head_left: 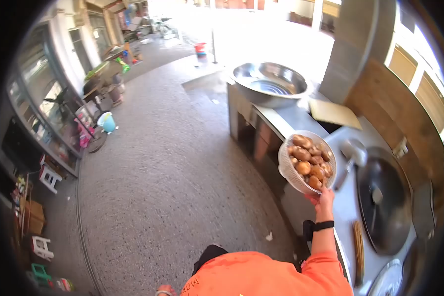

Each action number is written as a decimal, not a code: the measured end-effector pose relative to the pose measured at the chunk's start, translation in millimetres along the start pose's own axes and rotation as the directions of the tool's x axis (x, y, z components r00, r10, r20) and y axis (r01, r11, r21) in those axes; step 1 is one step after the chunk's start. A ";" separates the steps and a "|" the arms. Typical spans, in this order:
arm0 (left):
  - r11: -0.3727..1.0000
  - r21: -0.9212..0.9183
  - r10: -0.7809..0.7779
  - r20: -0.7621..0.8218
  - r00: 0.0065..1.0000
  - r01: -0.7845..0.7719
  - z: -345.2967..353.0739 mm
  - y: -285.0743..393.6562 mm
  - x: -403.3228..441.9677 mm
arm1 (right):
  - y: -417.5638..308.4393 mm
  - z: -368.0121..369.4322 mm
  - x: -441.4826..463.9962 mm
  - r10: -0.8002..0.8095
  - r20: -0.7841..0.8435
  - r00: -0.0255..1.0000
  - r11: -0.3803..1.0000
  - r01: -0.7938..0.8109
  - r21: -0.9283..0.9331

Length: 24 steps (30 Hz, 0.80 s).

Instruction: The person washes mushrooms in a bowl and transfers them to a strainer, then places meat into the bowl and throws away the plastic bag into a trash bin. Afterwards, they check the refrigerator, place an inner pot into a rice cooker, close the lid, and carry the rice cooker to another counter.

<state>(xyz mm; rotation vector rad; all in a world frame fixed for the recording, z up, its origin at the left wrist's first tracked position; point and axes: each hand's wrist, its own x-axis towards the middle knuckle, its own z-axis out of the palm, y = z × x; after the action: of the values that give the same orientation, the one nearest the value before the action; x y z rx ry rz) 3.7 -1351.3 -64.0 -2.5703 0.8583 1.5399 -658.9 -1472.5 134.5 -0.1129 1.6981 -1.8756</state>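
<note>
My right hand [321, 198] grips the near rim of a white perforated plastic basket [285, 165], its fingers closed on the edge. Inside lie several shiny brown, rounded vegetables [311, 159] whose exact kind I cannot tell. The basket is over the left edge of the grey counter [348, 207], tilted a little towards me. To its right, a large metal ladle [352, 152] rests on the counter beside a dark wok [387, 212]. My left hand [166, 290] shows only in part at the bottom edge, low by my side, with its fingers mostly out of sight.
Farther along the counter stands a wide steel basin [270, 96], with a wooden board [335, 113] near it. A bundle of thin sticks [358, 251] and a round lid [387, 280] lie nearer. Across the concrete floor [158, 187] are a blue bucket [106, 121] and stools [42, 246].
</note>
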 end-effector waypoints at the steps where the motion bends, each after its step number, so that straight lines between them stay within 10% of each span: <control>1: 0.999 0.021 -0.028 0.003 1.000 0.028 -2.1 8.9 4.3 | 0.9 25.5 18.1 0.016 -0.038 0.999 0.998 -0.013 0.066; 11: 0.993 0.064 -0.100 -0.069 0.993 0.104 -63.9 200.7 139.5 | 30.0 169.7 182.7 0.082 -0.169 0.982 0.991 -0.063 0.118; 19: 0.854 0.019 0.487 -0.385 0.784 -0.521 -57.3 492.7 127.5 | 56.4 178.1 271.5 0.142 -0.249 0.958 0.990 -0.132 0.058; 24: 0.857 0.327 0.444 -0.079 0.892 -0.398 -18.3 532.1 119.2 | 44.8 159.6 284.3 0.232 -0.173 0.957 0.959 -0.255 -0.123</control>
<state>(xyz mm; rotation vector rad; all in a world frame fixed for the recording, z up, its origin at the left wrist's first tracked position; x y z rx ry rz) -186.8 -1860.6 -18.7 -2.3977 1.6302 1.1631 -803.7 -1748.7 29.4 0.1863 1.8596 -1.6147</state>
